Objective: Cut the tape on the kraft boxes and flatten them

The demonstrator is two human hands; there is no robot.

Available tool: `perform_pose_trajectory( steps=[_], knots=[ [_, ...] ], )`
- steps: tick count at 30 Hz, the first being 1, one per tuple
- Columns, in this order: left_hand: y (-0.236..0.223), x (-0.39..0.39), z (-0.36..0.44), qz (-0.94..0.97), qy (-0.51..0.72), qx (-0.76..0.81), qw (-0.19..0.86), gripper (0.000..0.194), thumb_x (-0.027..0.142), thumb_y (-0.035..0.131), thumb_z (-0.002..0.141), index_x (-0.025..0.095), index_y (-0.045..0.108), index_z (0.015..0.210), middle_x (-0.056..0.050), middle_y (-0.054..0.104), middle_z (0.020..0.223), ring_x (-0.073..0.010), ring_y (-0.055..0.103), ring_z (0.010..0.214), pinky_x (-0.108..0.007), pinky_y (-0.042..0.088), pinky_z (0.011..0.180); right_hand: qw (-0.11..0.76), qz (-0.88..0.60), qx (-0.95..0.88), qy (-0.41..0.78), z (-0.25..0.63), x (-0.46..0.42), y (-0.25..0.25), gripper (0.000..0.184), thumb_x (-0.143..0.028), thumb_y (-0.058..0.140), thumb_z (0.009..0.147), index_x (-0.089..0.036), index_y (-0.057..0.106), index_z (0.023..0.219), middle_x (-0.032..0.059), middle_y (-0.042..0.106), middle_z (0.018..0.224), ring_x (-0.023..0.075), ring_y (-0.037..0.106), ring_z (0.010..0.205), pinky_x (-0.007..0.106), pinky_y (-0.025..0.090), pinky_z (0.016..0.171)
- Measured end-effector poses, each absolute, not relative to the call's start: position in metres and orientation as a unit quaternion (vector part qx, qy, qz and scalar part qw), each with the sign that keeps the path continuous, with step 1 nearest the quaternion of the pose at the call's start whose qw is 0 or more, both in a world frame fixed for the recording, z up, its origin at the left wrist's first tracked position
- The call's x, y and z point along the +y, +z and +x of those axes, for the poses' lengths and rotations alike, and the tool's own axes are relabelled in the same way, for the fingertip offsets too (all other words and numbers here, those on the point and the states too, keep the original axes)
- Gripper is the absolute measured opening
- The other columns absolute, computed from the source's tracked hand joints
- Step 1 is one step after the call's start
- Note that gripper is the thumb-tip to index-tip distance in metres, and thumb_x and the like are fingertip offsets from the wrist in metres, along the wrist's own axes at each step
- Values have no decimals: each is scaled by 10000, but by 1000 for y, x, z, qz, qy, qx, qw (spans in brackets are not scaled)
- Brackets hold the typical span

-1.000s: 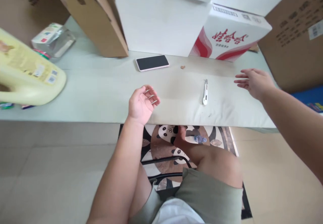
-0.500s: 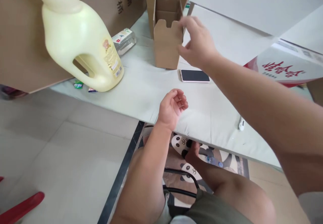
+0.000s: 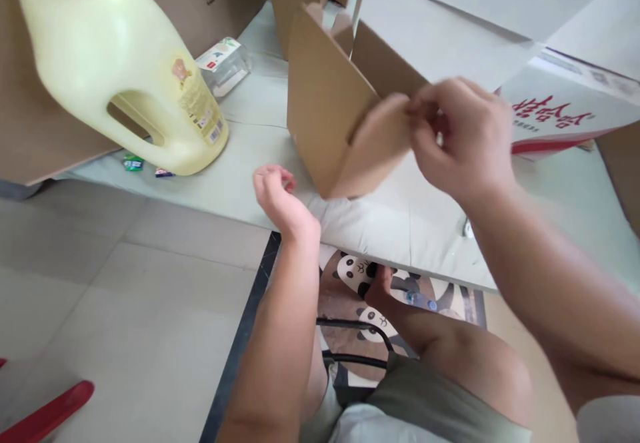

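A small open-topped brown cardboard box [image 3: 325, 110] stands tilted on the cloth-covered table in the head view, its near side blurred by motion. My right hand [image 3: 463, 136] pinches the upper edge of its near right side between thumb and fingers. My left hand [image 3: 283, 196] hovers by the table's front edge, left of the box, fingers loosely bent and holding nothing. It does not touch the box. Whatever lies inside the box is hidden from me.
A large pale yellow jug [image 3: 125, 76] stands at left, beside a clear package [image 3: 225, 66]. Another brown box [image 3: 295, 3] is behind. White boxes [image 3: 440, 50] and a red-lettered carton [image 3: 570, 110] occupy the right. A small white object [image 3: 467, 228] lies near my right forearm.
My right hand has gripped the cardboard box and brought it closer and to the right, turning it. The phone is now out of sight. My left hand has shifted left.
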State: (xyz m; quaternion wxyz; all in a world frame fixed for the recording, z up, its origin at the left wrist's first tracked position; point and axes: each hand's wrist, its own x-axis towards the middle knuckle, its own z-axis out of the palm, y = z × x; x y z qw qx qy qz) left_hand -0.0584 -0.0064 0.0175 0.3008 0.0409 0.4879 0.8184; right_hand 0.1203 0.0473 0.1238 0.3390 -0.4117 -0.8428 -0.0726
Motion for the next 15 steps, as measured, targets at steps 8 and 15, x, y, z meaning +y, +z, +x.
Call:
perform_pose_trajectory(
  steps=[8,15],
  knots=[
    [11,-13,-34,434,749,316,388,414,633,569,919,265,722,1030,-34,750,1116,-237,702,1087,-353,553,917,584,-427,-686,-72,236,-55,35,295,-256,572,908,-300,764,1128,27,717,1049,223,692,891,427,537,781],
    [8,-8,-12,548,677,336,357,613,765,418,938,293,808,910,-25,795,1104,-292,709,1141,-488,526,1076,637,-403,-629,190,262,-49,-12,403,-591,445,995,-297,715,1054,37,709,1218,297,597,1367,605,390,1234]
  ],
)
